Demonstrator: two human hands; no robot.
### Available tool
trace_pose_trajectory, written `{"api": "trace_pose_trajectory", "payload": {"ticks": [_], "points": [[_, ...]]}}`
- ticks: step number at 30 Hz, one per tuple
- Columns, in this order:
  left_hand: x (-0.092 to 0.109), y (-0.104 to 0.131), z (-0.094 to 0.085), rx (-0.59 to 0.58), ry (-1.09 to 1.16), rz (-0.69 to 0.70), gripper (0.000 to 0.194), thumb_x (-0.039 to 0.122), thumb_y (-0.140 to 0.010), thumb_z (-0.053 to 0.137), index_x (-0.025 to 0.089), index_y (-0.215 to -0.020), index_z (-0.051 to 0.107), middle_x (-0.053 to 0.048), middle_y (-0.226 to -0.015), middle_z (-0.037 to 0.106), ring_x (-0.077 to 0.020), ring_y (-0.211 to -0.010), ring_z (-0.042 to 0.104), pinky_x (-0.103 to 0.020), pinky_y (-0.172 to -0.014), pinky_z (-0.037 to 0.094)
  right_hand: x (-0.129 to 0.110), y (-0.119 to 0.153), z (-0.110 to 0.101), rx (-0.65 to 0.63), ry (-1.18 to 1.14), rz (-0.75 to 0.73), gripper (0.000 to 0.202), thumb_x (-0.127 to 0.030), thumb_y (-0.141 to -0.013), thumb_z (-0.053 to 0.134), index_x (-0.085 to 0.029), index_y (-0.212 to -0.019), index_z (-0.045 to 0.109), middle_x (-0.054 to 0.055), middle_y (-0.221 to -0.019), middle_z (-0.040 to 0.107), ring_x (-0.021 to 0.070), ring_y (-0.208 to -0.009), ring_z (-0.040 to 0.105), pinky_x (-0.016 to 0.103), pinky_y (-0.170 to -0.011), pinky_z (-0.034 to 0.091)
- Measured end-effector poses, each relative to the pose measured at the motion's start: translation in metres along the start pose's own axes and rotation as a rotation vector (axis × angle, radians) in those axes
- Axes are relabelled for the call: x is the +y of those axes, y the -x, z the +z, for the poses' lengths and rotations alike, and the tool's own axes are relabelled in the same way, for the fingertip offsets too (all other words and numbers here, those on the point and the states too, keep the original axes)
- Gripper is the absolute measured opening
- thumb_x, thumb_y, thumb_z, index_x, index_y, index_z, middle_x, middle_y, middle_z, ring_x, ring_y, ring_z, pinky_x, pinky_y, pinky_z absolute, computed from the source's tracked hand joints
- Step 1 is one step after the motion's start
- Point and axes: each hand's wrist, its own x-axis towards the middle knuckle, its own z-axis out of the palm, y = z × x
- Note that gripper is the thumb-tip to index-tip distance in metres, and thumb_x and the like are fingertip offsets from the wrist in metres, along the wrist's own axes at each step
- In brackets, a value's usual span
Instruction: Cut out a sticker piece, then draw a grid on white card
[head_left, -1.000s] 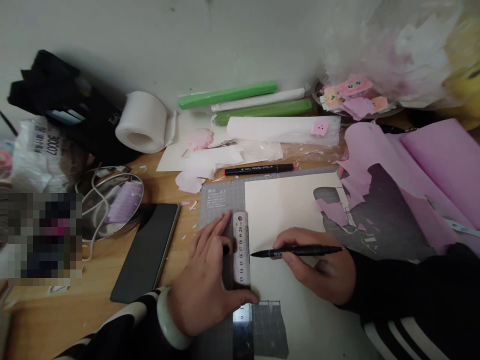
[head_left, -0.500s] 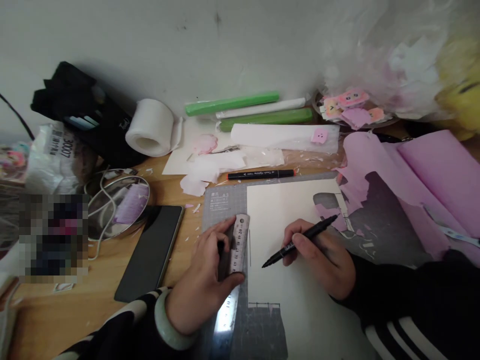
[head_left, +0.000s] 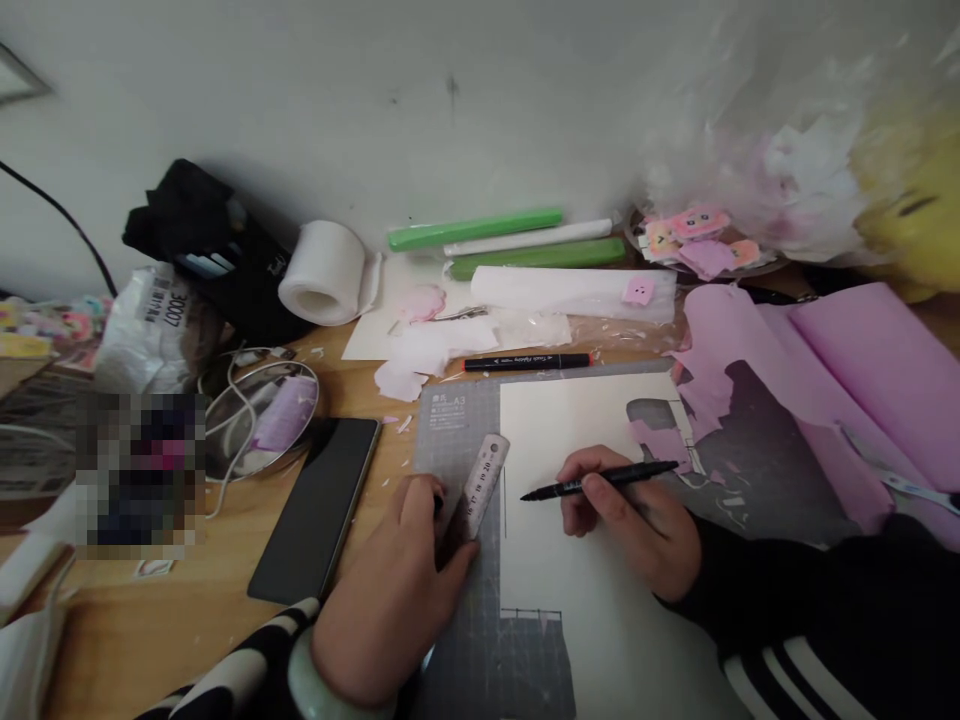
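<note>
My left hand (head_left: 401,590) is closed around a metal ruler (head_left: 484,482), whose holed end reaches up to the left edge of a sheet of white card (head_left: 547,430). Something small and black shows between those fingers, too hidden to name. In my right hand (head_left: 626,515) is a black marker pen (head_left: 600,481), its tip just above the card and apart from it. A straight black line runs down near the card's left edge. Lower on the card, a short line with small ticks borders a cut-out corner. Beneath lies a grey cutting mat (head_left: 457,440).
A phone (head_left: 315,510) lies left of the mat, near a metal bowl (head_left: 315,425) with a cable. Behind are a tissue roll (head_left: 326,275), a second marker (head_left: 527,362) and green rolls (head_left: 476,230). Pink paper (head_left: 862,350) and scissors (head_left: 919,490) lie at the right.
The ruler has turned, its lower part swinging left away from the card's edge, and my left hand has shifted slightly left and down. My right hand holds the marker flatter, its tip a little higher.
</note>
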Motion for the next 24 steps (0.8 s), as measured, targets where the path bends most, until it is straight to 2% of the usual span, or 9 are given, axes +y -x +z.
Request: {"api": "trace_pose_trajectory", "payload": {"ticks": [2, 5, 9, 13, 17, 20, 24], "points": [[0.006, 0.0, 0.0, 0.005, -0.062, 0.012, 0.019, 0.02, -0.071, 0.048, 0.02, -0.087, 0.039, -0.005, -0.083, 0.05, -0.0216, -0.068, 0.057, -0.035, -0.062, 0.048, 0.001, 0.0, 0.0, 0.006, -0.005, -0.03, 0.031, -0.045, -0.09, 0.035, -0.018, -0.087, 0.048, -0.001, -0.057, 0.054, 0.0109, -0.051, 0.051, 0.024, -0.049, 0.044], [0.017, 0.001, 0.002, 0.052, -0.199, 0.082, 0.014, 0.012, -0.07, 0.045, 0.02, -0.08, 0.039, -0.007, -0.079, 0.05, -0.0238, -0.071, 0.056, -0.037, -0.064, 0.047, 0.002, 0.002, 0.0, 0.006, 0.001, -0.077, 0.031, -0.045, -0.091, 0.034, -0.018, -0.088, 0.047, -0.001, -0.058, 0.054, 0.0109, -0.051, 0.05, 0.024, -0.049, 0.043], [0.026, 0.002, 0.005, 0.088, -0.311, 0.127, 0.018, 0.005, -0.066, 0.042, 0.021, -0.074, 0.039, -0.009, -0.073, 0.051, -0.028, -0.072, 0.053, -0.04, -0.065, 0.044, 0.006, 0.002, 0.0, -0.011, 0.03, -0.105, 0.031, -0.045, -0.091, 0.034, -0.018, -0.088, 0.048, -0.001, -0.059, 0.055, 0.0108, -0.051, 0.049, 0.025, -0.049, 0.042], [0.026, -0.003, 0.004, 0.107, 0.004, 0.007, 0.023, 0.004, -0.06, 0.043, 0.023, -0.069, 0.033, -0.005, -0.069, 0.046, -0.0273, -0.07, 0.049, -0.04, -0.066, 0.039, 0.008, 0.002, 0.001, 0.005, 0.042, -0.108, 0.033, -0.048, -0.091, 0.032, -0.018, -0.091, 0.047, 0.0, -0.061, 0.057, 0.0108, -0.05, 0.051, 0.024, -0.048, 0.043], [0.022, -0.012, -0.007, 0.12, 0.246, -0.084, 0.024, 0.006, -0.057, 0.047, 0.024, -0.066, 0.032, 0.003, -0.058, 0.035, -0.0181, -0.052, 0.041, -0.032, -0.054, 0.034, 0.004, 0.005, 0.004, 0.004, 0.073, -0.127, 0.031, -0.047, -0.091, 0.031, -0.019, -0.089, 0.045, 0.005, -0.074, 0.064, 0.0121, -0.059, 0.057, 0.024, -0.051, 0.046], [0.024, -0.016, -0.018, 0.117, 0.459, -0.1, 0.02, 0.011, -0.056, 0.05, 0.023, -0.065, 0.037, 0.006, -0.054, 0.036, -0.0132, -0.046, 0.038, -0.027, -0.048, 0.033, -0.004, 0.013, 0.011, -0.026, 0.097, -0.128, 0.025, -0.042, -0.092, 0.031, -0.02, -0.088, 0.042, 0.009, -0.087, 0.066, 0.0129, -0.066, 0.06, 0.025, -0.054, 0.049], [0.035, -0.019, -0.022, 0.115, 0.851, -0.137, 0.022, 0.021, -0.064, 0.047, 0.02, -0.086, 0.043, 0.007, -0.056, 0.044, -0.0095, -0.037, 0.042, -0.021, -0.036, 0.034, -0.019, 0.024, 0.024, -0.057, 0.158, -0.089, 0.01, -0.033, -0.09, 0.037, -0.023, -0.09, 0.039, 0.006, -0.092, 0.067, 0.0129, -0.067, 0.061, 0.027, -0.057, 0.05]]}}
